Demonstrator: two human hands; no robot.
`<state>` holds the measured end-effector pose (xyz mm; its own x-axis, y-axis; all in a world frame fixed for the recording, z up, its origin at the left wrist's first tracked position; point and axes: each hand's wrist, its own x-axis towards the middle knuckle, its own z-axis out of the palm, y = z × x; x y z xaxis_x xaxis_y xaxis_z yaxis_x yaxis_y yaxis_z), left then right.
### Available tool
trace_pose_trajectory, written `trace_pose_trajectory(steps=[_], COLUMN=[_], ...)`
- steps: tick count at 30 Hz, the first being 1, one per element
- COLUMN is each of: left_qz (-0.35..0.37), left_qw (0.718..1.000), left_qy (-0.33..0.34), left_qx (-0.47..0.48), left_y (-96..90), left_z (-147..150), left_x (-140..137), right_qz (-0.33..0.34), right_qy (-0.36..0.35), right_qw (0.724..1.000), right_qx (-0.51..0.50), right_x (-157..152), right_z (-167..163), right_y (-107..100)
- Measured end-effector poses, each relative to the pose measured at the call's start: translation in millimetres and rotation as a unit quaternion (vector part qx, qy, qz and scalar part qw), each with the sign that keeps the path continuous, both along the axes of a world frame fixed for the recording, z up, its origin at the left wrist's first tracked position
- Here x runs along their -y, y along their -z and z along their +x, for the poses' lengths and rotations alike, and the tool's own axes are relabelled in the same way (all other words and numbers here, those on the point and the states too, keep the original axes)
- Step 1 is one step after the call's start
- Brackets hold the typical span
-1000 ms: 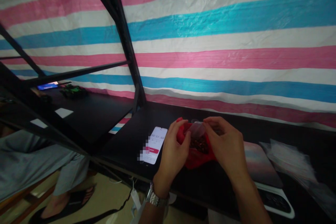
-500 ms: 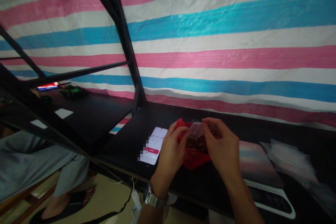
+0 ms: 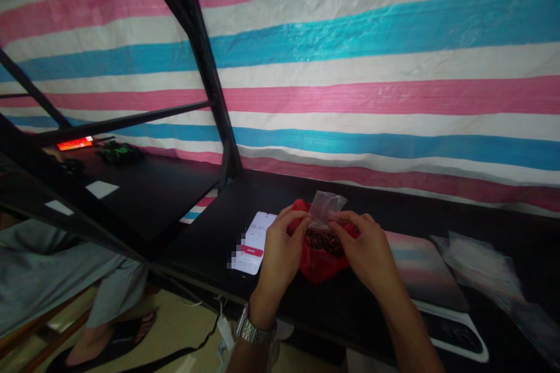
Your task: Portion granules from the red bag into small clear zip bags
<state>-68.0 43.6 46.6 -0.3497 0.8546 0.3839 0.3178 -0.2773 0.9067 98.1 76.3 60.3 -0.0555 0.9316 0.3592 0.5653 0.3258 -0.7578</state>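
Between my hands is a small clear plastic bag (image 3: 324, 207), pinched at its near edge from both sides. My left hand (image 3: 282, 245) has thumb and fingertips closed on the bag's left corner, and my right hand (image 3: 367, 247) grips the right corner the same way. Just below it, an opened red bag (image 3: 321, 265) rests on the black table, its sides spread. Small dark brown pieces (image 3: 324, 241) fill the red bag; I cannot tell what they are. Whether the clear bag holds anything is not visible.
Left of my hands lies a phone (image 3: 254, 245) showing a timer. To the right are a flat shiny box-like item (image 3: 429, 268) with a white-edged end and a pile of clear plastic bags (image 3: 481, 268). A black metal frame (image 3: 205, 81) rises at left; a seated person's leg (image 3: 114, 285) is beyond.
The clear bag now stands up flatter and more spread above the red bag. My hands have shifted slightly, with the fingertips lower along its near edge.
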Motion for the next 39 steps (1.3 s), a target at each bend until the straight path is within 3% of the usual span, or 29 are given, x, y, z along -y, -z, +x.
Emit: trace_pose_trajectory(steps=[10, 15, 18, 21, 25, 28, 32, 37, 39], left_qz=[0.006, 0.021, 0.032, 0.047, 0.076, 0.084, 0.049, 0.066, 0.02], left_qw=[0.993, 0.997, 0.999, 0.993, 0.985, 0.988, 0.998, 0.995, 0.999], left_qy=[-0.011, 0.011, -0.019, -0.048, -0.053, -0.048, -0.031, 0.046, 0.049], left_qx=[-0.117, -0.077, 0.009, 0.095, 0.142, 0.122, 0.04, 0.05, 0.008], left_y=[-3.2, -3.0, -8.3, -14.8, -17.2, -14.2, -18.4, -35.5, -35.2], left_z=[-2.9, -1.8, 1.7, 2.7, -1.2, -4.3, -3.9, -1.6, -3.6], left_x=[4.3, 4.6, 3.5, 1.9, -0.3, -0.3, 9.1, 26.4, 27.3], right_qz=[0.036, 0.002, 0.009, 0.057, 0.116, 0.123, 0.105, 0.205, 0.186], right_qy=[0.037, 0.038, 0.073, 0.116, 0.138, 0.119, 0.113, 0.203, 0.175], right_qw=[0.991, 0.996, 0.997, 0.99, 0.974, 0.971, 0.981, 0.948, 0.962], right_qx=[0.12, 0.081, 0.005, -0.058, -0.139, -0.166, -0.12, -0.132, -0.098], right_x=[-6.2, -13.3, -10.8, -2.2, 9.5, 10.9, 10.8, 16.2, 13.6], right_z=[19.6, 31.9, 35.3, 37.6, 36.2, 31.9, 28.7, 27.8, 26.9], right_y=[10.7, 15.9, 6.1, -14.2, -37.5, -38.4, -35.7, -54.9, -55.2])
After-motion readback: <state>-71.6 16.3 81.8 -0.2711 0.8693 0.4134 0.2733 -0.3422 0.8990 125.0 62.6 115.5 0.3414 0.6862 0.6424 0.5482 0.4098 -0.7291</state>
